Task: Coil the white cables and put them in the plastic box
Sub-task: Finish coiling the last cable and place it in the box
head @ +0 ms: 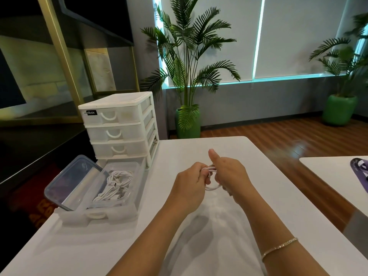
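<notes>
Above the white table (199, 246), both hands, left hand (190, 186) and right hand (231, 174), pinch a small white cable (212, 188) coil, apparently mid-wrap, which could spring loose if either grip slackens before reaching the open plastic box (131, 172) already holding cables beyond.

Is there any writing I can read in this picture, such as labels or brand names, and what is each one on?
"...abox": white letters on a black label at the top left of the white drawer unit; the first letters are blurred.
Large orange letters on a red surface below the table edge, lower left: cut off and too dark to read.
Purple item on the second table, right: white markings, too blurred to read.
</notes>
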